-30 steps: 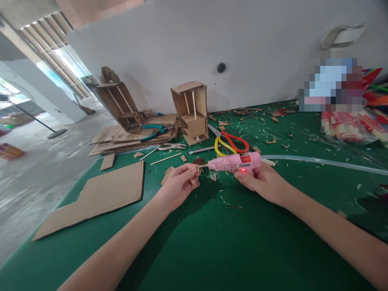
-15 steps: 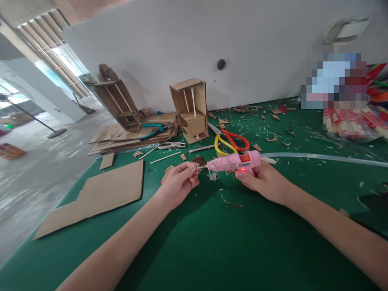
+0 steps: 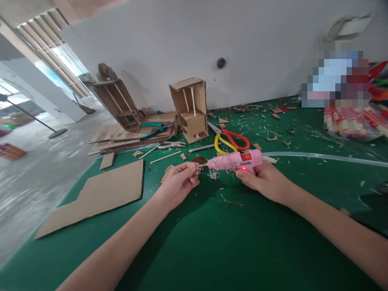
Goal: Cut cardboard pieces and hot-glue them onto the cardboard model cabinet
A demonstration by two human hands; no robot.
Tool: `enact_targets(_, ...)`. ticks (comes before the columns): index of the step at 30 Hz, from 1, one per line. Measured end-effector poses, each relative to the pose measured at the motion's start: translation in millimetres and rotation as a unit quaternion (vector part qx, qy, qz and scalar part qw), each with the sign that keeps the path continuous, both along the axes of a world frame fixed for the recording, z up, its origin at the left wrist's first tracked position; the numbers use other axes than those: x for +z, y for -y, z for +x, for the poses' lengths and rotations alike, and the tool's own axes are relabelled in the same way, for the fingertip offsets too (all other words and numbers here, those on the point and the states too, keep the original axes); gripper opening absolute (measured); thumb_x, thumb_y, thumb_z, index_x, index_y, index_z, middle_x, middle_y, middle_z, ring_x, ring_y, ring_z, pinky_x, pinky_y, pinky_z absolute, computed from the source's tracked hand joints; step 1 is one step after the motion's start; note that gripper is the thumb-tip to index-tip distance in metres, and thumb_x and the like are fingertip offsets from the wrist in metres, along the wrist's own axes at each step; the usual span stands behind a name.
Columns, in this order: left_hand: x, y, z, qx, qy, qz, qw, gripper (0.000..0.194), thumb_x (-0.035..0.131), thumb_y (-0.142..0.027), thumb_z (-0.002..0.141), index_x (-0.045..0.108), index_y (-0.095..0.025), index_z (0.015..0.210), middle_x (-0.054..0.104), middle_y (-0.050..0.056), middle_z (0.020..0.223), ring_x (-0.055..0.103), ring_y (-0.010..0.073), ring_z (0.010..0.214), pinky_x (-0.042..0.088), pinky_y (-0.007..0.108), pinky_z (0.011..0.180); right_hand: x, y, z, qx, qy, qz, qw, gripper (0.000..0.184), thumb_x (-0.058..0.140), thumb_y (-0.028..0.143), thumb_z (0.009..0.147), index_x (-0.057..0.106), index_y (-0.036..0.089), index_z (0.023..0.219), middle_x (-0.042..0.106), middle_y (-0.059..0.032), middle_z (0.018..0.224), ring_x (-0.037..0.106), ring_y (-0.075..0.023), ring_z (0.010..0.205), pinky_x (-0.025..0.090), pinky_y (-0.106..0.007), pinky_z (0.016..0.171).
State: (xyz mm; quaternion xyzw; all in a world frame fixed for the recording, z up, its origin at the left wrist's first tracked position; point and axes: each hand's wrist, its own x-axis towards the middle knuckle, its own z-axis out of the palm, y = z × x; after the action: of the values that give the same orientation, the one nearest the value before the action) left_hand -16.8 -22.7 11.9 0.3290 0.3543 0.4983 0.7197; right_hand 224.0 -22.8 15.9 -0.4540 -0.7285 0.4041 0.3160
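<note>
The pink glue gun (image 3: pixel 226 162) has edged slightly right since half a second ago, and the view has tipped a little.

The green table (image 3: pixel 212 250) spans the scene; a notched cardboard sheet (image 3: pixel 113 186) lies near left, and an open cardboard box (image 3: pixel 198 125) stands at the far middle. The right hand (image 3: pixel 268 184) is wrapped around the gun's grip, a clear glue stick (image 3: pixel 309 155) trailing right from its rear. Red-and-yellow scissors (image 3: pixel 222 131) lie just beyond. The left hand (image 3: pixel 178 184) pinches a small cardboard piece (image 3: pixel 197 165) at mid-table, with the nozzle tip at or just beside it; contact is too small to tell.

The likely trouble is a burn: those fingertips sit close to the probably hot tip, and a slip or too much glue could reach them. A snagged glue stick might also jerk the aim.

Both grips match the earlier frame.
</note>
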Motion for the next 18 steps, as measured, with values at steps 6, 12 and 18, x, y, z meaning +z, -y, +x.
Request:
enact_targets(6, -1.2, 0.0, -1.3, -0.004, -0.004, 0.001, 1.0, 0.011, 0.073, -0.017, 0.075, 0.064, -0.01, 0.072, 0.055, 0.0, 0.06, 0.046, 0.0041, 0.05, 0.041, 0.017, 0.052, 1.8, 0.3, -1.3, -0.025, 0.01, 0.015, 1.0, 0.039, 0.048, 0.052, 0.084, 0.042, 0.023, 0.059, 0.039, 0.0049, 0.046, 0.035, -0.0109, 0.043, 0.029, -0.028, 0.044)
enact_targets(12, -1.1, -0.3, -1.8, -0.004, -0.006, 0.005, 1.0, 0.013, 0.072, -0.018, 0.076, 0.064, -0.01, 0.071, 0.055, 0.001, 0.062, 0.045, 0.0039, 0.05, 0.04, 0.016, 0.052, 2.5, 1.3, -0.4, -0.022, 0.014, 0.012, 1.0, 0.041, 0.048, 0.051, 0.084, 0.039, 0.023, 0.056, 0.039, 0.0047, 0.045, 0.035, -0.0105, 0.043, 0.028, -0.027, 0.044)
enact_targets(18, -0.5, -0.3, -0.4, 0.001, -0.005, 0.003, 1.0, 0.012, 0.073, -0.017, 0.075, 0.063, -0.011, 0.073, 0.054, 0.0, 0.062, 0.045, 0.0035, 0.05, 0.039, 0.016, 0.051, 4.2, 2.9, -1.7, -0.012, 0.011, -0.004, 1.0, 0.043, 0.049, 0.05, 0.085, 0.037, 0.023, 0.054, 0.037, 0.005, 0.045, 0.033, -0.0099, 0.042, 0.026, -0.027, 0.043)
